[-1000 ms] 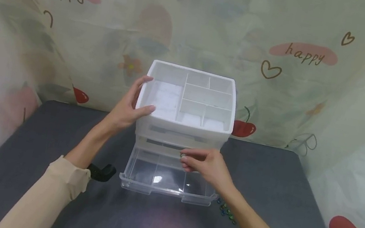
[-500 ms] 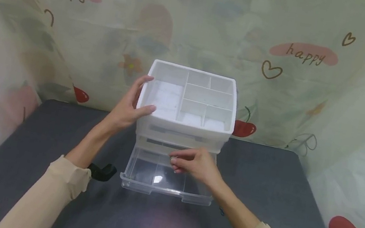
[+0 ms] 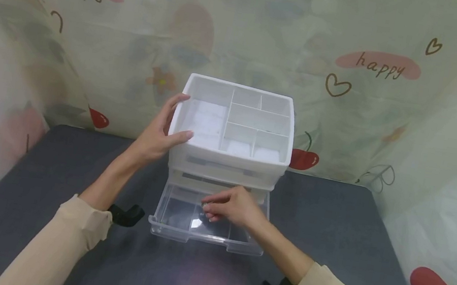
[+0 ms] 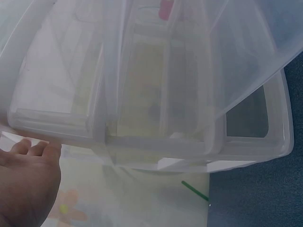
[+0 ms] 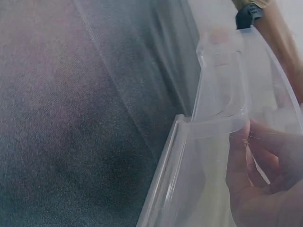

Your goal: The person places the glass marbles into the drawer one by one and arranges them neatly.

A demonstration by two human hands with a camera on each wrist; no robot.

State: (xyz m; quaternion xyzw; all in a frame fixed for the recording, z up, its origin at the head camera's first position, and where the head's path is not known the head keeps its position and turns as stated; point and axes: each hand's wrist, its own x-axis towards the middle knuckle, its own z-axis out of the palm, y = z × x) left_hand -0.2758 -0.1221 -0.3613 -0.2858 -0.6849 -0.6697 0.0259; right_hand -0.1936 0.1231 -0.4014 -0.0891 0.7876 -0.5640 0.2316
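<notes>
A white storage box with a divided top tray [image 3: 239, 117] stands on the table, its clear lower drawer [image 3: 175, 206] pulled out. My left hand [image 3: 157, 136] grips the top tray's left rim, thumb on the front and fingers behind; the left wrist view shows its fingers [image 4: 35, 149] at the edge of the box. My right hand [image 3: 234, 205] is over the drawer's middle section, thumb and forefinger pinching a small glassy bead [image 3: 204, 205], perhaps a marble. In the right wrist view, that hand [image 5: 265, 175] shows through the drawer's clear wall.
A dark grey table [image 3: 322, 227] carries the box, and a patterned curtain [image 3: 263, 33] hangs close behind it. The clear drawer's front lip [image 3: 208, 239] juts toward the person. Black wrist cameras [image 3: 127, 215] are strapped to both forearms.
My right hand has moved left and slightly down over the drawer, still pinching the bead. The loose glassy beads right of the drawer are now hidden by the forearm. My left hand keeps its grip.
</notes>
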